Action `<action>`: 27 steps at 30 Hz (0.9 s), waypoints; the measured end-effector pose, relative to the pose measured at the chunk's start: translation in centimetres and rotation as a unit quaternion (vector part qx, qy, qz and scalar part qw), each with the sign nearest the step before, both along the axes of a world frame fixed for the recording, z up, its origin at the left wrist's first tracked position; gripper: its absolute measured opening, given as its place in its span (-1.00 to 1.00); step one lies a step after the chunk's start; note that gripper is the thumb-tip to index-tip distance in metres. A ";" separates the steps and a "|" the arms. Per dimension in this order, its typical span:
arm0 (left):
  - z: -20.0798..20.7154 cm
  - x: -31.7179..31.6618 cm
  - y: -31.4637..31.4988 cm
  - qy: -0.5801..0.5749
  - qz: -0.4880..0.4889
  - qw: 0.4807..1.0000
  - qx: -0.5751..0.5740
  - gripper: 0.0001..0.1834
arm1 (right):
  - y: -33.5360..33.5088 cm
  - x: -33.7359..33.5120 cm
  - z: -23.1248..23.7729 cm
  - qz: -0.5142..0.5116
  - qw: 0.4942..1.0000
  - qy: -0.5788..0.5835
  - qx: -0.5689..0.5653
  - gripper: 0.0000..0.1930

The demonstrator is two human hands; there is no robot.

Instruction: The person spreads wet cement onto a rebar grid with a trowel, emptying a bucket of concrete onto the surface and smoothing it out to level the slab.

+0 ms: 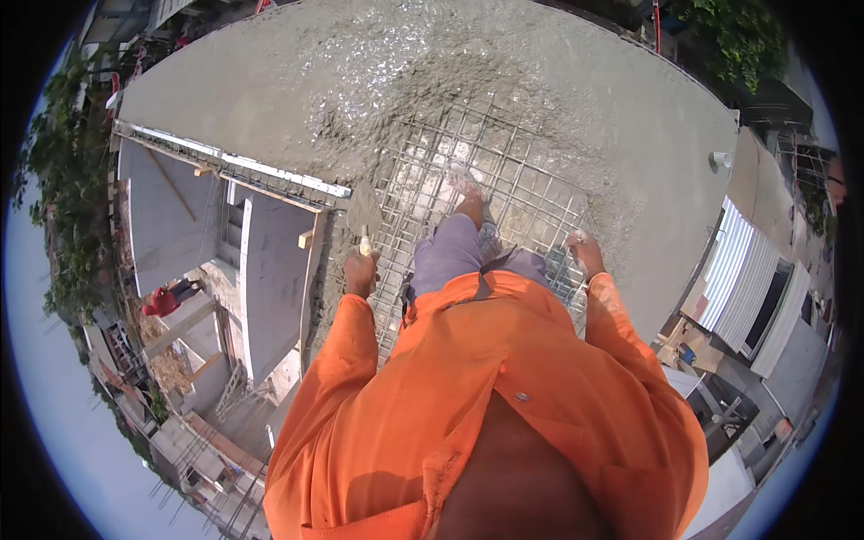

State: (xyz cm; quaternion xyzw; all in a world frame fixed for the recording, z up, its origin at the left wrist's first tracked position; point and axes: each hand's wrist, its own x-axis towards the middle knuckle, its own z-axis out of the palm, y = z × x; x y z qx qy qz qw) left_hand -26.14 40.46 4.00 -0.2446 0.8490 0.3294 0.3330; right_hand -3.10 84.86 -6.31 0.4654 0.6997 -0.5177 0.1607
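My left hand (361,274) is wrapped round the pale handle of a trowel (364,209). Its grey, mortar-coated blade points away from me, beside the edge of the steel mesh (517,144). My right hand (587,255) hangs over the mesh's right side with curled fingers; what they hold, if anything, cannot be made out. Wet grey concrete (630,135) spreads round the far and right sides of the mesh, with a rough heaped edge where it meets the bars. My bare, mortar-smeared foot (463,181) stands on the mesh.
Along the left, a white board edge (243,162) borders an opening that drops to a lower level. A person in red (162,301) is down there. A short white pipe (720,159) sticks up at the slab's right. Corrugated roofing (733,265) lies beyond the right edge.
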 end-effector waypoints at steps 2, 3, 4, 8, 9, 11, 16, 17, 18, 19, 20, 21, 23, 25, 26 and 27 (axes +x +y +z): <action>-6.7 -1.9 -3.9 0.046 0.013 0.999 -0.007 -0.63 | -1.4 -6.7 3.0 0.067 0.996 0.026 0.052 -0.79; -8.1 -3.5 -2.7 0.070 0.001 0.998 0.004 -0.61 | -0.6 -8.3 3.8 0.072 0.995 0.021 0.061 -0.79; -9.4 -5.0 -1.5 0.053 0.005 0.998 0.017 -0.58 | 0.2 -9.8 4.3 0.083 0.993 0.037 0.073 -0.77; -10.7 -11.7 5.5 0.034 -0.165 0.983 -0.075 -0.42 | 2.5 -15.9 7.2 0.036 0.998 0.011 0.041 -0.70; -10.4 -13.0 7.1 0.028 -0.160 0.984 -0.075 -0.42 | 2.9 -17.0 7.2 0.043 0.998 0.005 0.040 -0.70; -10.1 -15.5 9.8 0.062 -0.176 0.982 -0.015 -0.40 | 3.7 -19.6 6.6 0.076 0.995 0.022 0.063 -0.67; -9.1 -20.4 13.7 -0.026 -0.226 0.974 -0.025 -0.42 | 2.4 -27.0 7.1 0.092 0.995 0.014 0.024 -0.66; -9.0 -21.0 14.3 -0.054 -0.230 0.971 -0.045 -0.44 | 2.0 -28.6 7.4 0.098 0.995 0.009 0.014 -0.66; -9.2 -21.5 14.6 -0.044 -0.229 0.971 -0.043 -0.43 | 2.0 -30.1 7.6 0.098 0.995 0.009 0.014 -0.66; -9.6 -21.9 14.9 -0.048 -0.228 0.971 -0.044 -0.43 | 1.9 -31.3 7.6 0.119 0.993 0.010 0.021 -0.65; -10.0 -22.4 15.1 -0.069 -0.201 0.977 -0.027 -0.42 | 1.8 -32.6 7.5 0.141 0.990 0.011 0.027 -0.65; -10.1 -22.8 15.6 -0.088 -0.172 0.981 -0.011 -0.40 | 2.0 -34.0 7.7 0.145 0.989 0.009 0.024 -0.65; -9.9 -23.5 16.6 -0.067 -0.181 0.981 -0.030 -0.40 | 2.4 -36.4 7.5 0.180 0.983 0.021 -0.036 -0.65; -9.6 -23.8 17.9 -0.044 -0.191 0.980 -0.048 -0.39 | 3.2 -37.3 4.8 0.194 0.978 0.046 -0.062 -0.64; -9.7 -23.9 18.5 -0.045 -0.206 0.976 -0.049 -0.43 | 3.8 -37.6 3.4 0.203 0.973 0.074 -0.084 -0.63; -9.7 -24.4 19.0 -0.047 -0.220 0.973 -0.052 -0.46 | 3.8 -38.6 2.5 0.210 0.971 0.070 -0.091 -0.63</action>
